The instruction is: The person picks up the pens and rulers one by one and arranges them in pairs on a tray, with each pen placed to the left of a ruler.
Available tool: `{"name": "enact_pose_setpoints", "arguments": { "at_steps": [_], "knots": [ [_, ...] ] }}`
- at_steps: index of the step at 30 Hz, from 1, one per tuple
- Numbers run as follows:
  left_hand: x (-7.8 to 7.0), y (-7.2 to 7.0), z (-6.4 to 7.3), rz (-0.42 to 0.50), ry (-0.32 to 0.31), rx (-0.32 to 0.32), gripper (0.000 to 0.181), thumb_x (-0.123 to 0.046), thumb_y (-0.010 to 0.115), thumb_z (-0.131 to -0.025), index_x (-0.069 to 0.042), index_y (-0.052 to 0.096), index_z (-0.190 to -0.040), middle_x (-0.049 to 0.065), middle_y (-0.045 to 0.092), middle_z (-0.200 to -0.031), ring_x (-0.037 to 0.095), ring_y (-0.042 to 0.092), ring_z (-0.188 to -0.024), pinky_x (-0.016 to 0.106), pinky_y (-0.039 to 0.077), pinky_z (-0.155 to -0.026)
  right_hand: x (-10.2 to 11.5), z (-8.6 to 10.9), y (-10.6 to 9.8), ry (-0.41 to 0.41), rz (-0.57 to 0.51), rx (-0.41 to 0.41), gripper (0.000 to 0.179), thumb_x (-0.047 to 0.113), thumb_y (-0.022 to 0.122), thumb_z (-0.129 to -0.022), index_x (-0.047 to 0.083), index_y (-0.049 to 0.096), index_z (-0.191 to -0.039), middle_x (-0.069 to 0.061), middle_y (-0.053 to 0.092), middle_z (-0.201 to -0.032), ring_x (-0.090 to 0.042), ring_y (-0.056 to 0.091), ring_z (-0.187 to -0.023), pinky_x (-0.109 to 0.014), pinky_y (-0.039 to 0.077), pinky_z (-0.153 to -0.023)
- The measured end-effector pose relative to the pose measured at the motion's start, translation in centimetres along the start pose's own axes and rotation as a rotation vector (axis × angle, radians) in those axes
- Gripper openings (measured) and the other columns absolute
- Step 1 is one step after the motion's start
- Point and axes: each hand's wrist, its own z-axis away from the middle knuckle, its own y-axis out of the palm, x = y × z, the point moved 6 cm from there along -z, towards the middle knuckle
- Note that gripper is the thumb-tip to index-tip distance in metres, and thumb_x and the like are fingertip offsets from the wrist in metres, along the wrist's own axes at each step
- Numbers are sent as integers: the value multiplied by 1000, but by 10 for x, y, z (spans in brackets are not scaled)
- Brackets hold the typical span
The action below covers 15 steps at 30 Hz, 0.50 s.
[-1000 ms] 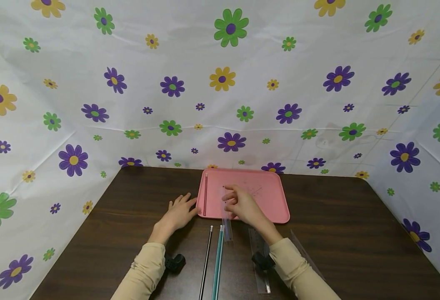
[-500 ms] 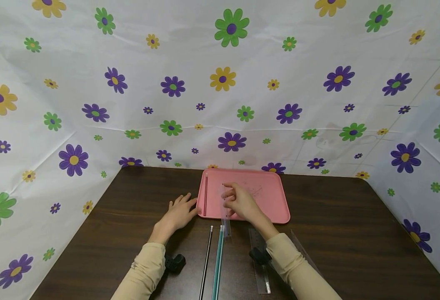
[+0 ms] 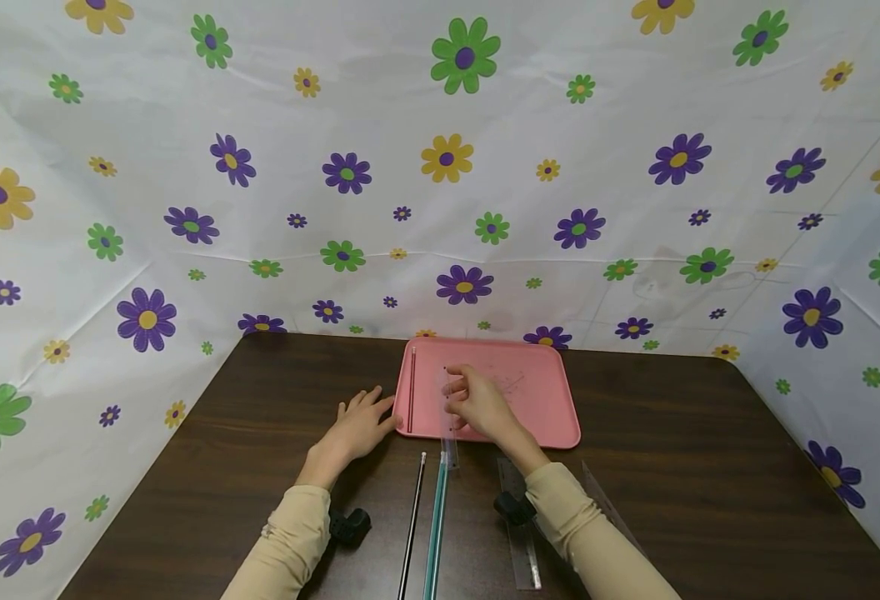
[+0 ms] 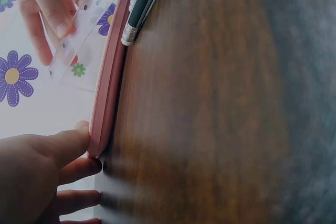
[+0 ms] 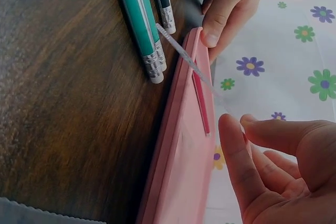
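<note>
Clear ruler (image 3: 449, 417) pinched by right hand (image 3: 480, 406) fingers over pink tray (image 3: 552, 417) edge; left hand (image 3: 357, 427) fingers flat

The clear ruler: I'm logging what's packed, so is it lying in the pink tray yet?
Not yet. The right hand holds the clear ruler tilted, its near end sticking out past the pink tray rim.

Setting: a staged recording booth, not a lived-in room; a white flower-printed sheet (image 3: 440, 167) hangs as backdrop behind and to both sides of a dark wood-grain table (image 3: 672, 467). Contents: a pink tray (image 3: 545, 408); pencils (image 3: 432, 525); clear rulers (image 3: 518, 533); a desk-craft or stationery station.
</note>
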Motion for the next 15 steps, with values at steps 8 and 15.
{"name": "enact_pose_setpoints", "arguments": {
  "at_steps": [8,15],
  "knots": [
    [0,1,0,-2,-6,-1,53,-37,51,-103,-10,48,-148,23,32,-159,48,23,-148,73,14,-114,-3,-6,2,25,-36,-18,45,-4,62,-91,-3,50,-135,-22,65,-117,-22,68,-68,-35,60,-59],
    [2,1,-1,-2,-12,2,54,-39,50,-103,-11,47,-149,22,31,-160,47,22,-148,72,13,-114,-7,-11,4,15,37,-66,16,-1,67,-90,-2,65,-106,-16,69,-99,-19,67,-62,-33,59,-57]
  ]
}}
